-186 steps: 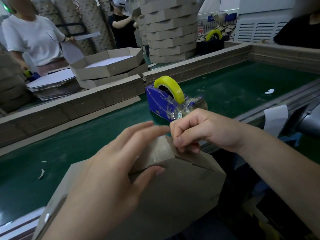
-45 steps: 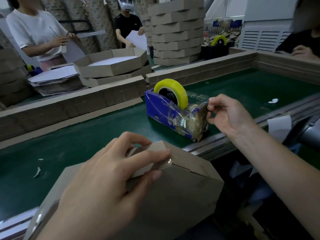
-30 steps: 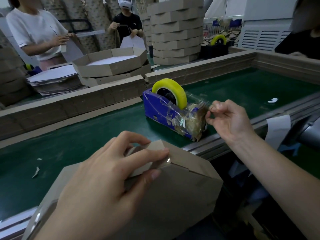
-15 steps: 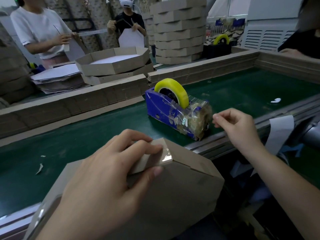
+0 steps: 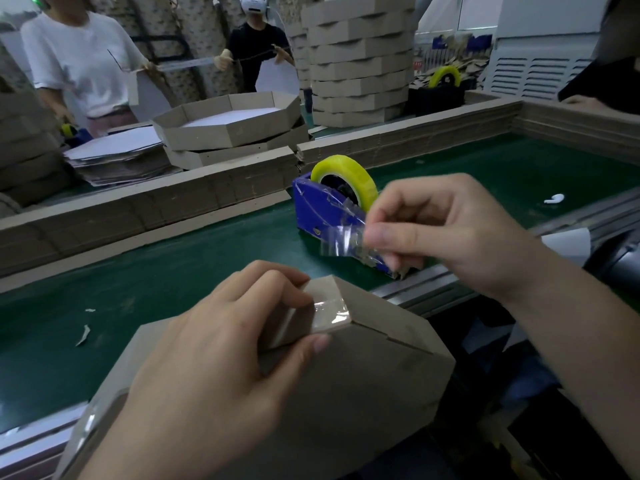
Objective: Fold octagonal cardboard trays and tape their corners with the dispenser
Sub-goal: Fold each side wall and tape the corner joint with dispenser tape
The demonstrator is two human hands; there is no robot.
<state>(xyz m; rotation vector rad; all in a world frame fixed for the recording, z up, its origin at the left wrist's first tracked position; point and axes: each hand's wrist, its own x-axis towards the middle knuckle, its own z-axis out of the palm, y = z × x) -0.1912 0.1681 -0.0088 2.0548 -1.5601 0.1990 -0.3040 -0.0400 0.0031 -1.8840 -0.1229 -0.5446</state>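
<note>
Cardboard tray (image 5: 346,375) corner held folded in our left hand (image 5: 207,358) grip; our right hand (image 5: 450,233) pinches a tape strip (image 5: 341,240), which may curl and self-stick.

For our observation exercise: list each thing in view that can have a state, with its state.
Cardboard tray, folded, one corner taped.
Left hand, gripping that taped corner.
Tape strip, in the air, not yet applied.
Right hand, pinching the strip.
Tape dispenser, loaded with a yellow roll.
</note>
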